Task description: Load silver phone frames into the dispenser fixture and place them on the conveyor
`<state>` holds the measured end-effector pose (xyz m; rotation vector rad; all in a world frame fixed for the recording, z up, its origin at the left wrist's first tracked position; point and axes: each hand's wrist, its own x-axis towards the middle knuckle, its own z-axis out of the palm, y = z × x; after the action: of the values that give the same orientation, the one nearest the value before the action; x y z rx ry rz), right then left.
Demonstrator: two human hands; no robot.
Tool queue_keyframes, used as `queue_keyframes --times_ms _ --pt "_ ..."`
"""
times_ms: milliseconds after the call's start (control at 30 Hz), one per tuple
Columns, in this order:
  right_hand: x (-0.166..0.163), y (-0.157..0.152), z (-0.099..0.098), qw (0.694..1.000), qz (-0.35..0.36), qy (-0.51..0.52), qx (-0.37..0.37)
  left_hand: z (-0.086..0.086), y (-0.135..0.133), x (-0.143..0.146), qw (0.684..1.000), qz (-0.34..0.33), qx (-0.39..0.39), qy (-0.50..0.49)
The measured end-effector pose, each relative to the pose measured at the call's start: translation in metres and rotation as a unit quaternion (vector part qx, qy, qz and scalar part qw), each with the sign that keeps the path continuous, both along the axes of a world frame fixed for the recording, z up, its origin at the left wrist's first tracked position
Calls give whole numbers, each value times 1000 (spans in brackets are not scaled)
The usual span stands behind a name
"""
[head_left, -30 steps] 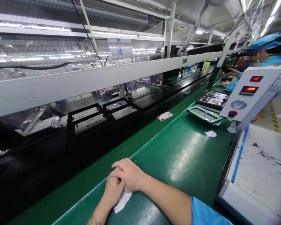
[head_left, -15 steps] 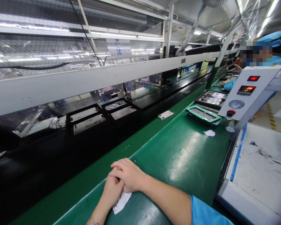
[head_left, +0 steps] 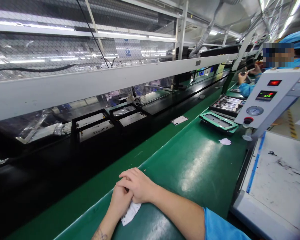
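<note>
Bottom centre of the frame, and the hands haven't budged: the right hand (head_left: 137, 185) is folded across the left hand (head_left: 121, 200), fingers resting over its back. Is either gripping the white cloth (head_left: 130, 213)? Can't tell; the left fingers are hidden. The cloth pokes out below the clasp, onto the green bench (head_left: 165, 173), pale, thin and crumpled, with a pointed lower corner and perhaps a few faint specks. It hasn't shifted either, so I'd call this a pause, with nothing being worked on.

Outward now, and here's the movement! On the green strip (head_left: 150, 145) beyond the bench edge, a flat light panel (head_left: 179, 120) with dark cut-outs has slid a little further towards the upper right, well apart from the hands; nobody is reaching for it.

Right of centre, no change: the green-edged frame (head_left: 218, 121) sits tilted, a white scrap (head_left: 225, 141) lying just below it. On the control box (head_left: 268, 108), the lit readout (head_left: 266, 95) has changed its look.

And upper right, a co-worker's hands (head_left: 242, 78) have come up, holding a dark, flat device (head_left: 250, 65) above the bench.
</note>
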<state>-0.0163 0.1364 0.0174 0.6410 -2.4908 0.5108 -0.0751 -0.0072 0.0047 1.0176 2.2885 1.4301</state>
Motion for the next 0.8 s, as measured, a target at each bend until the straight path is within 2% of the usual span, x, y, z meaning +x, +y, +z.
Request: queue_keyframes --times_ms 100,300,500,633,800 --pt "-1 0 -1 1000 1 -1 -4 -1 0 0 1000 7 -6 6" --pt "-1 -1 0 1000 1 6 -9 3 3 0 999 18 31 37" --pt "-1 -2 1 1000 7 4 -17 0 4 -3 997 27 54 56" --pt "-1 -2 1 1000 9 4 -17 1 4 -2 996 47 55 57" --pt "-1 -2 0 1000 6 -9 -21 7 4 0 997 35 38 53"
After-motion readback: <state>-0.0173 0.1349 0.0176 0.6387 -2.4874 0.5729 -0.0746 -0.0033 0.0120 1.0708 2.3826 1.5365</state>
